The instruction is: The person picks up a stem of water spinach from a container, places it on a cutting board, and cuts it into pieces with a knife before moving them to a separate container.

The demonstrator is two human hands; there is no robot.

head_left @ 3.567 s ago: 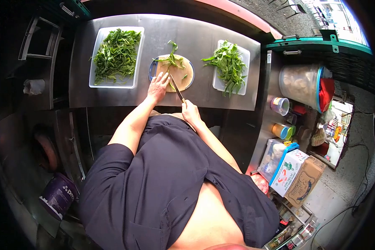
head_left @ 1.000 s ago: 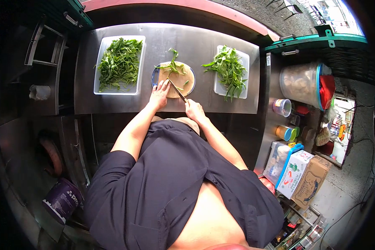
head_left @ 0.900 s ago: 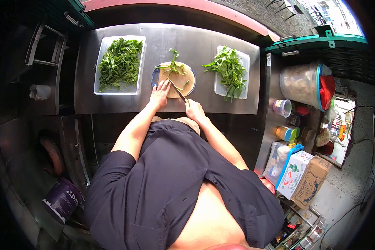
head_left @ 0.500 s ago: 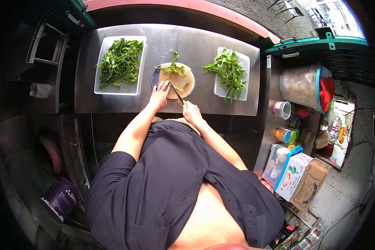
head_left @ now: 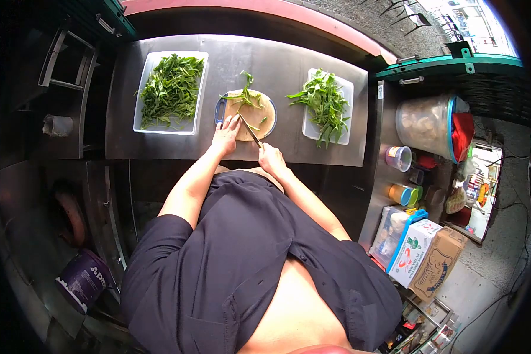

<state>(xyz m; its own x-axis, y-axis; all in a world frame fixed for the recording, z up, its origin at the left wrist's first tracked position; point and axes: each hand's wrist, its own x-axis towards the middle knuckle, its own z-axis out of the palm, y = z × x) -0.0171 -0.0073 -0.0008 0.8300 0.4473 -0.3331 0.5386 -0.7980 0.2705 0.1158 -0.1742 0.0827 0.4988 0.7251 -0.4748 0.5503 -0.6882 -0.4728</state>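
On the steel table lies a round wooden cutting board (head_left: 268, 121) with a blue rim, with leafy green stalks (head_left: 249, 101) and small cut bits on it. At its lower left edge, my left hand (head_left: 225, 137) has its fingers bent close together on the end of a stalk, partly hiding it. My right hand (head_left: 271, 158) is closed round the handle of a knife (head_left: 251, 131). The blade points up and left across the board, its tip close beside my left fingertips.
A white tray (head_left: 203, 88) heaped with leafy greens stands left of the board, and a smaller one (head_left: 349, 118) with greens stands right. Lidded tubs (head_left: 422, 127), jars and cardboard boxes (head_left: 436, 262) line the right-hand side. A purple bucket (head_left: 82, 280) is low on the left.
Both hands, the knife and the greens look nearly the same as before. The view has shifted very slightly.
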